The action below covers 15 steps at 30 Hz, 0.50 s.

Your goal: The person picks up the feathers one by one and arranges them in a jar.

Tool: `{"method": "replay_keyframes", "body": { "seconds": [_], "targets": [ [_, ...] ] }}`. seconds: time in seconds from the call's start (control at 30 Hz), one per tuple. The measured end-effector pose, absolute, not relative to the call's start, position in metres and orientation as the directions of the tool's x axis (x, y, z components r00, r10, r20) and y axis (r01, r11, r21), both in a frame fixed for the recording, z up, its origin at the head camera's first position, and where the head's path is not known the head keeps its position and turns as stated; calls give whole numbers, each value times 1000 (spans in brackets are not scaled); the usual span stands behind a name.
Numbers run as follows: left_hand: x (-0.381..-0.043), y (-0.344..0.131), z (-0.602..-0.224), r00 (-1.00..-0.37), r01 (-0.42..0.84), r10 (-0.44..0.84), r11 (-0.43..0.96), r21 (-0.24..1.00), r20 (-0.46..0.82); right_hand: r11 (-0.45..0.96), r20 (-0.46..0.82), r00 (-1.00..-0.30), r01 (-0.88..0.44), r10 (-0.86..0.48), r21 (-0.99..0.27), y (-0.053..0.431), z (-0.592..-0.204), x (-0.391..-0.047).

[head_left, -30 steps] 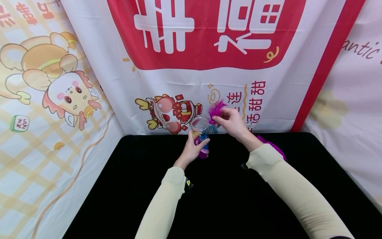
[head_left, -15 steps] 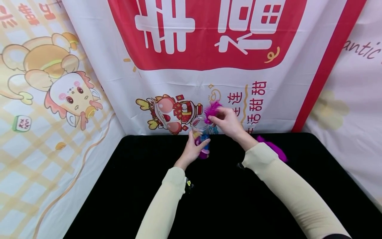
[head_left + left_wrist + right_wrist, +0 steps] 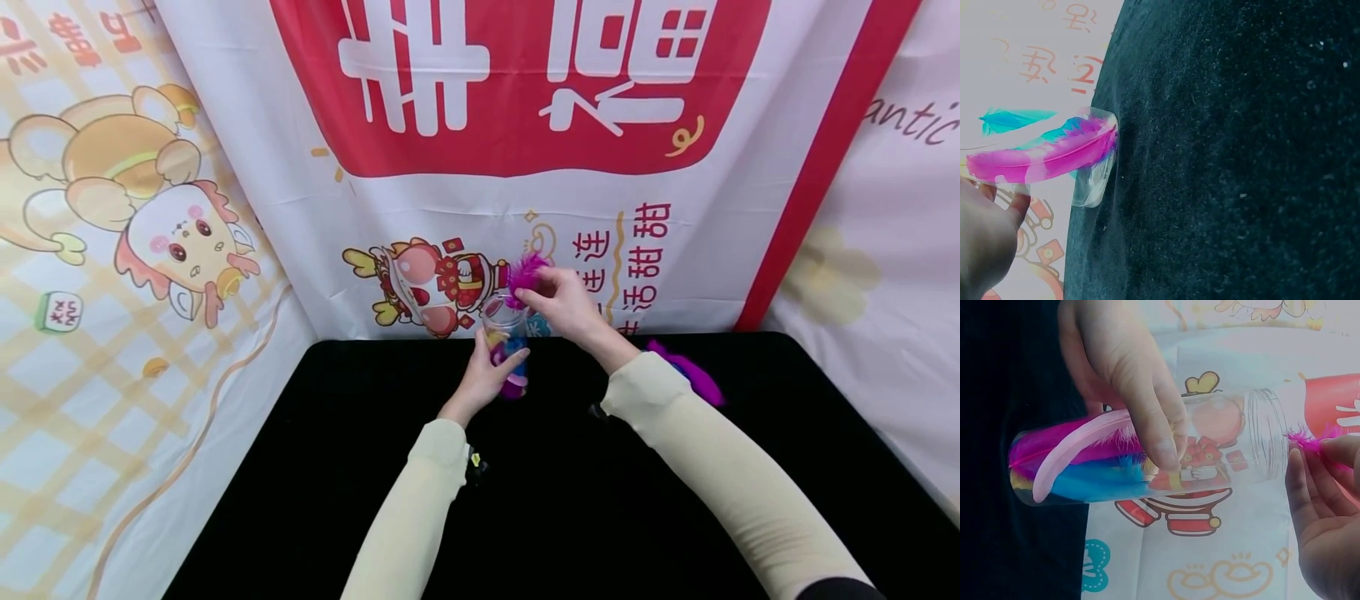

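Observation:
My left hand grips a clear jar round its middle near the table's far edge. Inside lie feathers: a pale pink feather, a blue feather and a magenta feather, with some yellow among them. The jar's mouth has no lid on it. Above that mouth my right hand pinches a fluffy magenta feather between thumb and fingers. In the right wrist view the feather's lower end is at the rim; whether it touches the glass I cannot tell.
More purple-magenta feathers lie on the black table at the right, partly behind my right sleeve. A printed white and red cloth hangs right behind the table's far edge. Another printed cloth hangs along the left side.
My right hand has moved left with the magenta feather, from beside the jar to over its mouth. The left hand and the jar have stayed in place.

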State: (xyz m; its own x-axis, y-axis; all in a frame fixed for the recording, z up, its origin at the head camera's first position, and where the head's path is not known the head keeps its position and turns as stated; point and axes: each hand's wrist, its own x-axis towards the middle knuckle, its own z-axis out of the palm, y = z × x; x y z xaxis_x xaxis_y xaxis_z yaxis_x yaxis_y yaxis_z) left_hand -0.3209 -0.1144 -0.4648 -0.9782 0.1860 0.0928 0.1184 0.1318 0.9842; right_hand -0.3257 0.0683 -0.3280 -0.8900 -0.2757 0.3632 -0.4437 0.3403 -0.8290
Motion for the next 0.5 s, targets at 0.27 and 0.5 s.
{"method": "replay_keyframes", "body": {
  "seconds": [0.27,0.5],
  "targets": [
    [-315,-116,-448,-972,34,237,122,992,5,385,347,-895,-436,-281,-813,67,-329,-330],
    [-304,-117,-429,-968,33,252,149,988,-6,410,323,-895,-430,-307,-804,65,-330,-332]
  ]
}}
